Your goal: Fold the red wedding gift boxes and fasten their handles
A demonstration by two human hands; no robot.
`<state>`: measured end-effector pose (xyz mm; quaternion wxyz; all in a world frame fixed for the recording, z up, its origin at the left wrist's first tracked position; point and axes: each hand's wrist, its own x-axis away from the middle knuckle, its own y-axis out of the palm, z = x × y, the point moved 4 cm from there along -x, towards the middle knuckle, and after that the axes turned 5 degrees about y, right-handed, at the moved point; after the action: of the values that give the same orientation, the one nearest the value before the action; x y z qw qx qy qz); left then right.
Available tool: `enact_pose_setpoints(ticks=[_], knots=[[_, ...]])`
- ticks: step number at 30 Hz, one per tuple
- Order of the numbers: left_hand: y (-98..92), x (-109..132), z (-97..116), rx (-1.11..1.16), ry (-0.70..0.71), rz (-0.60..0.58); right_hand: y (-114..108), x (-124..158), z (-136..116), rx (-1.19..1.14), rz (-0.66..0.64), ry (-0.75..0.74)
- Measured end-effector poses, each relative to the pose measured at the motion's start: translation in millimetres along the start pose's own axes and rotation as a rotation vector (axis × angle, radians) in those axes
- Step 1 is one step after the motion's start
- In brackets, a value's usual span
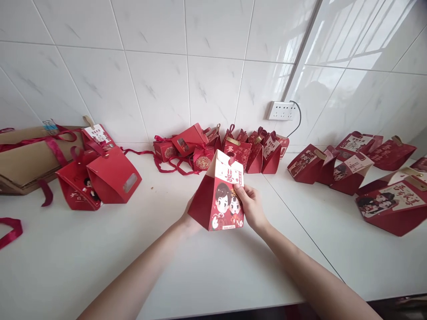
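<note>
Between my two hands, above the white tabletop, is a red gift box (227, 204) with a cartoon couple on its front, a cream top panel and a small ribbon loop. My right hand (252, 205) grips its right edge, the thumb pressed on the front and the fingers behind. My left hand (191, 218) supports the box from its left side; most of those fingers are hidden behind it. Just past it stands a row of similar boxes, including a red one with a gold strip (237, 150).
At left lie a brown cardboard stack (30, 160) with red ribbons and two red boxes (113, 175). More decorated boxes (393, 202) stand at right. A white power strip (281, 111) with a black cable is on the tiled wall. A red ribbon (11, 233) lies near the left edge.
</note>
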<state>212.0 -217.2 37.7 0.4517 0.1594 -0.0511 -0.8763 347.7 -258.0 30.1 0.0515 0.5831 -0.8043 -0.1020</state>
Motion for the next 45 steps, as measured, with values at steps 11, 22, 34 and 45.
enact_pose_setpoints(ticks=[11,22,34,45], knots=[[-4.5,12,-1,0.294,-0.169,-0.287,3,-1,0,-0.061,-0.064,0.056],[-1.5,9,1,0.509,-0.299,-0.239,0,-5,2,-0.115,-0.084,-0.042],[-5.0,8,0,0.485,-0.448,0.01,0,-11,9,-0.101,-0.11,0.048],[-12.6,6,-6,0.454,-0.419,0.172,2,-12,10,-0.071,-0.116,0.039]])
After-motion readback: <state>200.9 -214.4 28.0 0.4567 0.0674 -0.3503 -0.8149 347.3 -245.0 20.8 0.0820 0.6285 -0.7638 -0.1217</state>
